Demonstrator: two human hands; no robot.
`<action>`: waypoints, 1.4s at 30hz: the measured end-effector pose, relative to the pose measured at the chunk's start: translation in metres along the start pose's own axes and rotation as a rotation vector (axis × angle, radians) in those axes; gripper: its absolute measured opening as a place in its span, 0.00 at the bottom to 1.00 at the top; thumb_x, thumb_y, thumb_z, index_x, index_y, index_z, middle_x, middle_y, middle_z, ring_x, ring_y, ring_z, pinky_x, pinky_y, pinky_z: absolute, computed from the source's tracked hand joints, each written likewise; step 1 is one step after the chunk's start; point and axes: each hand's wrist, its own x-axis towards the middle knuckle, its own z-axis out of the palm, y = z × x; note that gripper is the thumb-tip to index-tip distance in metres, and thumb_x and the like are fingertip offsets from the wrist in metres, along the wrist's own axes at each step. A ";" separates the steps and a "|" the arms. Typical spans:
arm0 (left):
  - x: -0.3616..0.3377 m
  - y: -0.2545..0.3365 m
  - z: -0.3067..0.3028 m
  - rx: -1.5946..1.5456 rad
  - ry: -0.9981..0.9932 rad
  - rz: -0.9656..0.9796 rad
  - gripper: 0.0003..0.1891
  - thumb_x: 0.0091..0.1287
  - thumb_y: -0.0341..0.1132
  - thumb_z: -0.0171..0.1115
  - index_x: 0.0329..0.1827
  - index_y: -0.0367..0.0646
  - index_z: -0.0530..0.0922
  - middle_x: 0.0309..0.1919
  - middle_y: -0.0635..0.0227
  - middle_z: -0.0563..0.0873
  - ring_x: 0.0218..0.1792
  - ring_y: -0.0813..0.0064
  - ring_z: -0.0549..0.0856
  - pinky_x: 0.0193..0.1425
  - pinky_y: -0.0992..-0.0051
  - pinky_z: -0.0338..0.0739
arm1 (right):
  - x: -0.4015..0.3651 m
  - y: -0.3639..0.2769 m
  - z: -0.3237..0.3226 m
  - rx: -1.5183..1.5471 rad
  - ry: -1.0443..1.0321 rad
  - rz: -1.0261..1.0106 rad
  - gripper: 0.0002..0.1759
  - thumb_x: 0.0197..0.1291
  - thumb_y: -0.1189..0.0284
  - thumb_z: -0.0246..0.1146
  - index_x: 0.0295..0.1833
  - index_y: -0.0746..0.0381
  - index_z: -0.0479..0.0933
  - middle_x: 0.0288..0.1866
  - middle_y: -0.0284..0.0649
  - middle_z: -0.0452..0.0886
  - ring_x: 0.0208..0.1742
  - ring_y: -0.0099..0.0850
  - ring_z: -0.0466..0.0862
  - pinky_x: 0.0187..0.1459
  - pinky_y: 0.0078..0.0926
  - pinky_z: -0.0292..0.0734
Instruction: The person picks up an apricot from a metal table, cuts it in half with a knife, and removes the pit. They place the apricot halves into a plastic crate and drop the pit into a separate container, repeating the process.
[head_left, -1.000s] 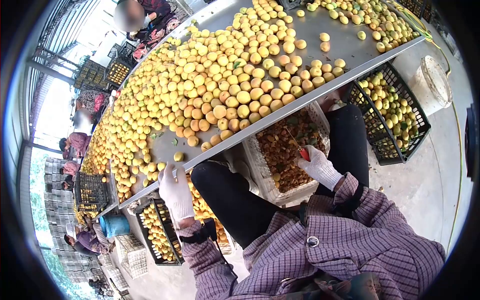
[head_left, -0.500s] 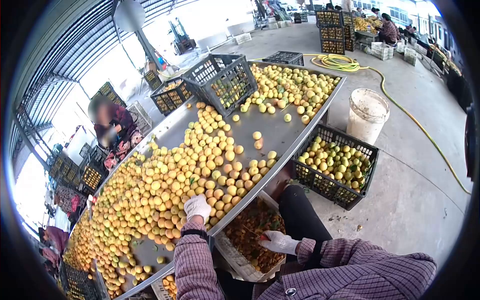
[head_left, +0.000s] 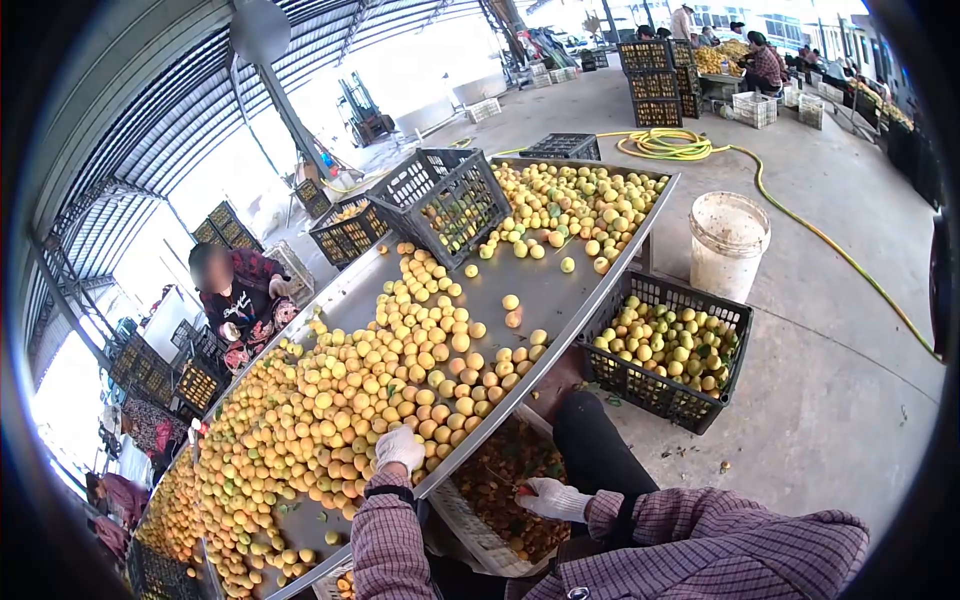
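Observation:
My left hand (head_left: 400, 450), in a white knit glove, is curled down among yellow-orange apricots (head_left: 345, 400) heaped on a metal sorting table (head_left: 530, 272). What its fingers grip is hidden under the hand. My right hand (head_left: 553, 499), also gloved, is closed on a small red-handled thin tool (head_left: 524, 490), held low over a pale crate (head_left: 478, 530). That crate stands beneath the table edge and is filled with brownish-orange discarded fruit (head_left: 520, 453).
A black crate (head_left: 434, 200) is tilted on the table, fruit inside. Right of the table stand another black crate (head_left: 668, 350) of apricots and a white bucket (head_left: 729, 245). A yellow-green hose (head_left: 665, 145) lies behind. A person (head_left: 245, 295) sits across the table.
The view has tilted and shifted slightly. My left hand stays at the pile, my right hand over the crate. The person across has straightened up and moved a hand.

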 end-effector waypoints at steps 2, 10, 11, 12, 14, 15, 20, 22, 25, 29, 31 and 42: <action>-0.001 -0.003 0.010 -0.217 0.060 -0.083 0.23 0.60 0.41 0.61 0.57 0.43 0.82 0.52 0.45 0.86 0.56 0.47 0.84 0.61 0.55 0.78 | 0.001 0.003 0.001 0.008 -0.021 0.011 0.27 0.67 0.49 0.61 0.57 0.61 0.78 0.46 0.45 0.85 0.49 0.40 0.84 0.52 0.35 0.76; -0.057 -0.009 0.008 -2.048 0.182 0.163 0.30 0.62 0.23 0.61 0.70 0.35 0.71 0.51 0.59 0.84 0.44 0.67 0.87 0.45 0.72 0.83 | 0.013 0.019 0.013 0.227 0.169 -0.190 0.22 0.75 0.55 0.56 0.59 0.63 0.77 0.39 0.37 0.83 0.41 0.28 0.82 0.46 0.28 0.77; -0.072 -0.004 0.010 -2.175 0.108 0.198 0.30 0.63 0.22 0.61 0.71 0.38 0.70 0.53 0.59 0.84 0.43 0.66 0.87 0.45 0.70 0.84 | 0.017 0.020 0.017 0.378 0.166 -0.186 0.19 0.76 0.57 0.56 0.57 0.62 0.76 0.34 0.33 0.80 0.35 0.23 0.79 0.38 0.23 0.76; -0.090 0.005 0.013 -2.312 0.044 0.232 0.30 0.65 0.21 0.60 0.72 0.40 0.70 0.56 0.59 0.83 0.43 0.64 0.87 0.45 0.68 0.85 | -0.002 -0.006 0.014 0.566 0.118 -0.129 0.16 0.77 0.59 0.56 0.55 0.61 0.76 0.29 0.28 0.75 0.27 0.18 0.73 0.29 0.19 0.70; -0.117 0.021 0.027 -2.412 -0.084 0.329 0.30 0.67 0.24 0.64 0.73 0.43 0.70 0.57 0.61 0.83 0.44 0.64 0.86 0.48 0.68 0.84 | -0.012 -0.018 0.009 0.610 0.033 -0.136 0.13 0.78 0.61 0.55 0.52 0.59 0.76 0.26 0.24 0.71 0.23 0.15 0.68 0.25 0.16 0.64; -0.127 0.029 0.038 -2.469 -0.110 0.331 0.30 0.67 0.25 0.64 0.74 0.44 0.69 0.58 0.60 0.82 0.46 0.64 0.86 0.51 0.67 0.83 | -0.013 -0.017 0.010 0.603 0.033 -0.189 0.13 0.79 0.61 0.54 0.51 0.59 0.76 0.25 0.23 0.71 0.23 0.14 0.68 0.25 0.16 0.64; -0.163 0.058 0.070 -2.449 -0.168 0.219 0.32 0.69 0.27 0.64 0.77 0.44 0.66 0.62 0.59 0.80 0.56 0.69 0.83 0.59 0.71 0.80 | -0.023 -0.016 0.012 0.488 0.043 -0.346 0.14 0.80 0.61 0.51 0.47 0.60 0.74 0.27 0.24 0.71 0.25 0.14 0.68 0.26 0.16 0.65; -0.166 0.063 0.074 -2.418 -0.218 0.217 0.32 0.68 0.27 0.65 0.76 0.40 0.67 0.64 0.59 0.79 0.60 0.71 0.81 0.63 0.72 0.78 | -0.036 -0.030 0.012 0.348 0.065 -0.335 0.18 0.79 0.57 0.52 0.49 0.61 0.76 0.24 0.24 0.71 0.22 0.14 0.68 0.24 0.14 0.61; -0.161 0.070 0.078 -2.243 -0.158 0.212 0.32 0.67 0.25 0.66 0.75 0.36 0.67 0.67 0.63 0.77 0.65 0.71 0.79 0.68 0.74 0.75 | -0.039 -0.037 0.013 0.396 0.073 -0.320 0.16 0.80 0.60 0.52 0.47 0.61 0.75 0.23 0.24 0.69 0.22 0.14 0.68 0.23 0.14 0.61; -0.169 0.069 0.068 -2.221 -0.268 0.170 0.31 0.67 0.25 0.65 0.74 0.35 0.68 0.66 0.63 0.77 0.65 0.71 0.78 0.69 0.73 0.74 | -0.045 -0.045 0.009 0.360 0.041 -0.253 0.17 0.79 0.60 0.52 0.50 0.63 0.75 0.29 0.27 0.72 0.29 0.17 0.71 0.32 0.18 0.70; -0.171 0.070 0.064 -2.088 -0.252 0.197 0.31 0.66 0.25 0.66 0.73 0.35 0.69 0.64 0.64 0.79 0.64 0.72 0.79 0.69 0.73 0.74 | -0.043 -0.044 0.009 0.343 0.058 -0.244 0.17 0.79 0.60 0.52 0.50 0.63 0.75 0.29 0.27 0.72 0.30 0.17 0.71 0.32 0.18 0.70; -0.174 0.071 0.070 -2.005 -0.281 0.176 0.26 0.62 0.21 0.68 0.66 0.35 0.77 0.60 0.65 0.82 0.61 0.71 0.80 0.69 0.72 0.74 | -0.046 -0.041 0.006 -0.393 0.256 -0.413 0.14 0.76 0.59 0.56 0.46 0.59 0.75 0.24 0.51 0.77 0.27 0.50 0.83 0.29 0.39 0.75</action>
